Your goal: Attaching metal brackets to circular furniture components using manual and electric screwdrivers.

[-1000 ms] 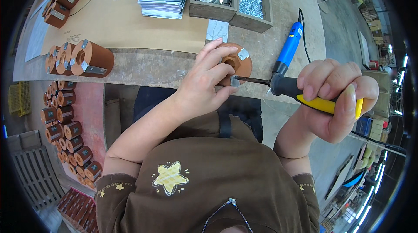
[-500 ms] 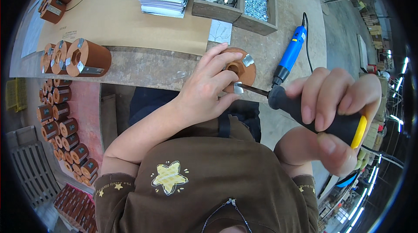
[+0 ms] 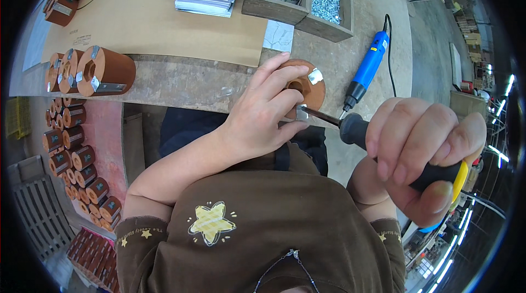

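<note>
My left hand is closed on a reddish-brown round block with a hole in its middle, at the front edge of the bench. One bright metal clip shows on the block's far side. Another small metal clip sits by my left thumb and forefinger. My right hand wraps round the black handle of a screwdriver with a yellow end. The shaft points left, and its tip meets the clip near my left fingertips. My fingers hide part of the block.
A blue electric screwdriver with a black cord lies on the bench. Behind are a wooden box of screws and dark parts, and stacked printed sheets. More brown blocks stand at left; several others lie below on a pink surface.
My right hand has turned a little on the screwdriver handle, its fingers shifting round and slightly lower. The tip stays at the clip, and my left hand keeps its hold on the block.
</note>
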A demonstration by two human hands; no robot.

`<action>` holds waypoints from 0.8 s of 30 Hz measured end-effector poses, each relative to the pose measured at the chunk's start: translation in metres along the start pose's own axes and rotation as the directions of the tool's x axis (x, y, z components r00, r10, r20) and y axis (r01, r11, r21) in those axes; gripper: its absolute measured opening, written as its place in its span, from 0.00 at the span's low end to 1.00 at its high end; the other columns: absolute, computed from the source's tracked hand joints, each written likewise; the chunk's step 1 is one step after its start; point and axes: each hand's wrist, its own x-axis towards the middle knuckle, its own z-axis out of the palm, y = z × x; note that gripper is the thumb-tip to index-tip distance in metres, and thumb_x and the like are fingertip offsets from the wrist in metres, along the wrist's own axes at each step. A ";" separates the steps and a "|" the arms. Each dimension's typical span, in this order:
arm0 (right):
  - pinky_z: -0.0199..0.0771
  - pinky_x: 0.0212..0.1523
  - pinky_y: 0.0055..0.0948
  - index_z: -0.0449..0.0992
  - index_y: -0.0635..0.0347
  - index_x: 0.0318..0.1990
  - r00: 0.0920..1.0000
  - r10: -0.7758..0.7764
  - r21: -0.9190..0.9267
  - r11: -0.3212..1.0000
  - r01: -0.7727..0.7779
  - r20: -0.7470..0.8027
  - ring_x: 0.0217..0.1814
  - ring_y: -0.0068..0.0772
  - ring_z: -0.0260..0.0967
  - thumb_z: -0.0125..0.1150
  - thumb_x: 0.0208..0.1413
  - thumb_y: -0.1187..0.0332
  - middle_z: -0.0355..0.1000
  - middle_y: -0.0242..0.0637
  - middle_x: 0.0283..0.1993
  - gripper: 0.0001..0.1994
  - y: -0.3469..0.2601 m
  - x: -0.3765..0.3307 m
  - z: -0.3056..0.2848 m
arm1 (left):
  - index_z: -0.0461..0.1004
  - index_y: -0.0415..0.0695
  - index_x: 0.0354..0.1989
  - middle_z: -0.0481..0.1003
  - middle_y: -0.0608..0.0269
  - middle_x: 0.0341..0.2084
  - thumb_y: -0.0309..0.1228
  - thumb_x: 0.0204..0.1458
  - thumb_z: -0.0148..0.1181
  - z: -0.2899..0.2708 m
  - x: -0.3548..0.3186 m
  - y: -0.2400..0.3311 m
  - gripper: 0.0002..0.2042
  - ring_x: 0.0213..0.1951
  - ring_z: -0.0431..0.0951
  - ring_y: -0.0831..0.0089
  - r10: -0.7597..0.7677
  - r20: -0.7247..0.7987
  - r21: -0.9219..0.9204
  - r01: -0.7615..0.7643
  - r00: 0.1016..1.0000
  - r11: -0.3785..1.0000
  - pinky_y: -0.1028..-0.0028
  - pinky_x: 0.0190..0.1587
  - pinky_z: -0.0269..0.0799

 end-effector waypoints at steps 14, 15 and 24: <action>0.64 0.17 0.18 0.59 0.55 0.34 0.845 -0.133 0.405 0.908 -0.106 0.518 0.16 0.23 0.67 0.63 0.44 0.67 0.70 0.29 0.21 0.17 0.029 0.035 -0.054 | 0.71 0.38 0.29 0.66 0.53 0.49 0.27 0.34 0.64 -0.001 0.002 0.004 0.12 0.56 0.57 0.47 0.012 0.056 0.084 -0.017 0.998 0.996 0.57 0.55 0.56; 0.64 0.17 0.18 0.59 0.55 0.34 0.836 -0.126 0.401 0.908 -0.119 0.535 0.16 0.23 0.67 0.63 0.44 0.66 0.70 0.29 0.21 0.17 0.028 0.035 -0.054 | 0.71 0.38 0.28 0.66 0.53 0.49 0.27 0.34 0.64 0.000 0.003 0.006 0.12 0.56 0.58 0.47 -0.010 0.055 0.107 0.005 0.998 0.994 0.57 0.55 0.56; 0.65 0.18 0.18 0.58 0.55 0.35 0.928 -0.055 0.321 0.944 -0.071 0.368 0.16 0.20 0.64 0.59 0.44 0.67 0.67 0.26 0.21 0.14 0.023 0.031 -0.038 | 0.70 0.38 0.24 0.68 0.54 0.45 0.31 0.37 0.64 0.001 0.007 0.006 0.11 0.55 0.59 0.53 -0.023 0.085 0.142 0.010 0.996 0.990 0.59 0.57 0.54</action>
